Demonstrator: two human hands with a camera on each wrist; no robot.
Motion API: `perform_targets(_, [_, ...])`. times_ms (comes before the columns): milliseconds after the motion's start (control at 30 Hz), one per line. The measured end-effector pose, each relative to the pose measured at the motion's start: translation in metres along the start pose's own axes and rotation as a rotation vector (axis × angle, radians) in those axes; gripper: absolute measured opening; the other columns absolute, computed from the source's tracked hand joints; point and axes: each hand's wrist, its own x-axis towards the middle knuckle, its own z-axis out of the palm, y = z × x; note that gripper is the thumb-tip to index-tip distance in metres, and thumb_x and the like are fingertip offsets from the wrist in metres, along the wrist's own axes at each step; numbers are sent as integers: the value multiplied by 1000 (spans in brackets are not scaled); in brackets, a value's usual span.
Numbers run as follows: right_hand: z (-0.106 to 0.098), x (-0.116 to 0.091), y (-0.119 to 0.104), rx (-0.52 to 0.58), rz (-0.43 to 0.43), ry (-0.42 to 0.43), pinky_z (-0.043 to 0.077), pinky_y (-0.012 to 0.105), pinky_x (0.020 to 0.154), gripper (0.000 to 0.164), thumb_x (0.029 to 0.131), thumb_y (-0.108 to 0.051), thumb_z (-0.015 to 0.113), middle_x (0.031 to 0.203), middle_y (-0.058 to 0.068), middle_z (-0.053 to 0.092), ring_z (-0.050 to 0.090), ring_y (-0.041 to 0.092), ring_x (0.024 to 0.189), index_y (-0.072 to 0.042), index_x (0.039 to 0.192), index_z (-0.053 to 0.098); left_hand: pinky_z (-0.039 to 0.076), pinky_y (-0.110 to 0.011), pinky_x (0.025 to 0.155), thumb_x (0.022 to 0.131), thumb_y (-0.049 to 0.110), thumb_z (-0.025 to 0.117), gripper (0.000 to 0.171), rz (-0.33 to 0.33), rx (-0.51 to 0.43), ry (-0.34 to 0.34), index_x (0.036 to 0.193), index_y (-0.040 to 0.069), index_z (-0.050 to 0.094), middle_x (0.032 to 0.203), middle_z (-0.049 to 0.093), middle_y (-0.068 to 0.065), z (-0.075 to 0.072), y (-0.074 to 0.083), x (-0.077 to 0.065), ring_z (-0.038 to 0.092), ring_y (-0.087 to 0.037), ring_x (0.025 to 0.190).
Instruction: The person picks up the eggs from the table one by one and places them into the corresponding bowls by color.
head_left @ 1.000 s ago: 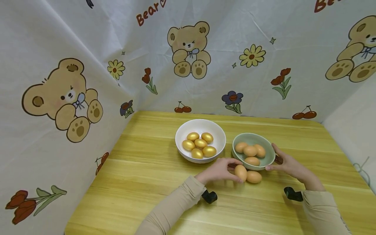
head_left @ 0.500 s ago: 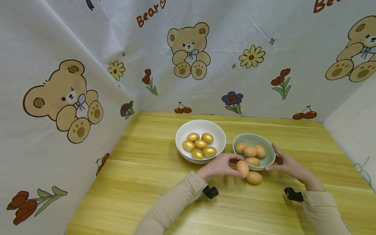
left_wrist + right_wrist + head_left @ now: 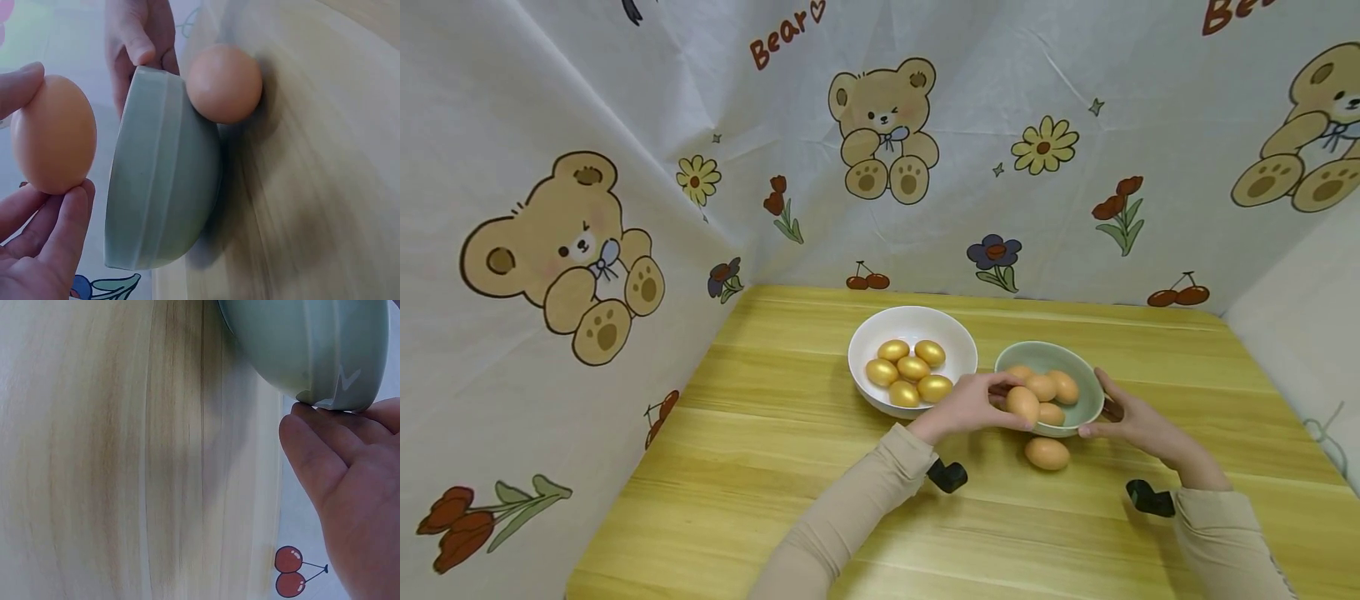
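Between thumb and fingertips, my left hand (image 3: 964, 407) pinches a brown egg (image 3: 1022, 406), raised at the near left rim of a pale green bowl (image 3: 1086, 406). Several brown eggs (image 3: 1063, 387) lie inside that bowl, partly hidden behind the held one. My right hand (image 3: 1133, 423) holds the bowl's right side, thumb toward the front and fingers further back; in the right wrist view its fingers (image 3: 312, 440) lie against the outer wall. Another brown egg (image 3: 1047, 454) rests on the table just in front of the bowl, which the left wrist view also shows.
A white bowl (image 3: 868, 337) with several golden eggs (image 3: 913, 368) stands left of the green bowl, close behind my left hand. Both stand on a wood-grain table (image 3: 737, 450). A bear-print cloth (image 3: 925, 242) rises behind the table and along its left side.
My left hand has lifted the brown egg off the table beside the other egg, up and slightly right to the green bowl's rim. The right hand has stayed at the bowl.
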Motion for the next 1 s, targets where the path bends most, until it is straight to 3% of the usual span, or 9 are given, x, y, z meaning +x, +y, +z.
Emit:
perform_targets(467, [-1,1,3,0,3,-1,38,10,82,101,87,-13,67,145,34,0,18,52,127,-3,144,-16,44,-11,77,71,26,82,57,-6,70,20,120,7,59,106,60,7,-5,4,17,56,2,90])
perform_targets(833, [2,-1,-5,34,-7,-5,38,9,81,101,86,-11,67,146,34,-2,16,53,126,0,144,-15,40,-7,74,70,34,81,56,-8,259,29,115,8,60,101,61,7,-6,9,27,53,2,86])
perform_targets(1000, [2,-1,-7,32,-4,-6,38,9,80,100,86,-11,67,145,34,-2,17,53,126,0,143,-15,40,-7,70,70,33,81,52,-13,295,48,111,9,61,93,59,10,-3,10,29,52,1,82])
